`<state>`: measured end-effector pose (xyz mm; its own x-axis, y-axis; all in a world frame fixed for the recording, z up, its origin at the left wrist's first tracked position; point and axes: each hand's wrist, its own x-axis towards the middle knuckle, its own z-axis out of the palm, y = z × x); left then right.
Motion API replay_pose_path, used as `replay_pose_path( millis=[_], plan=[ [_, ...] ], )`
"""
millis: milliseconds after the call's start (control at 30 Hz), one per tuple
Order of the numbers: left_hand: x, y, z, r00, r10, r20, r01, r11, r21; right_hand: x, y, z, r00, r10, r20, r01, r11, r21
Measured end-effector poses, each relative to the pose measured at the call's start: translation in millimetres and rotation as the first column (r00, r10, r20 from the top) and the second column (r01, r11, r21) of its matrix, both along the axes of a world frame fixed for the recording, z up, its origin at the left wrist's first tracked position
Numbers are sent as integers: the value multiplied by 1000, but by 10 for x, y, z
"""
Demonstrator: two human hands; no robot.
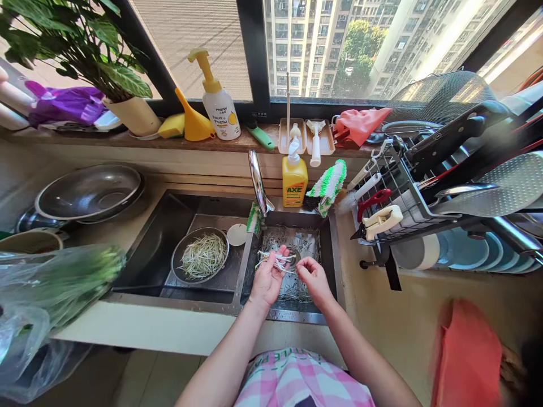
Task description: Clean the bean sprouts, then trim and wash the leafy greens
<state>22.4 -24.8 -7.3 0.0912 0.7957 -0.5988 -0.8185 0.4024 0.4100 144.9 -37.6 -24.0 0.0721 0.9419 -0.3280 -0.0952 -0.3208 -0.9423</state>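
Note:
Over the right sink basin (333,237), my left hand (268,281) is turned palm up with a small bunch of white bean sprouts (278,261) lying across its fingers. My right hand (313,277) is just right of it, its thumb and fingertips pinched together; what they hold is too small to make out. Thin root bits and water lie on the basin floor below. In the left basin (148,249), a round metal colander (175,265) holds a heap of bean sprouts (204,256).
A chrome faucet (257,181) stands behind the basins, beside a yellow soap bottle (294,183). Pans (89,195) and bagged greens (80,280) are at left. A dish rack (418,192) with knives and plates stands at right; a red cloth (469,356) is lower right.

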Motion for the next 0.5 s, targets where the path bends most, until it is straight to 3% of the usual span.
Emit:
replay_pose_path(
  millis=[200,367,500],
  plan=[
    [4,-21,-8,995,-29,98,34,998,-45,64,19,88,990,138,35,-141,983,116],
    [9,-26,-8,993,-29,111,34,999,-38,83,-1,120,990,87,110,-105,980,171],
    [40,-26,-8,999,-8,36,9,999,-30,80,-37,169,987,134,92,-150,969,197]
  ],
)
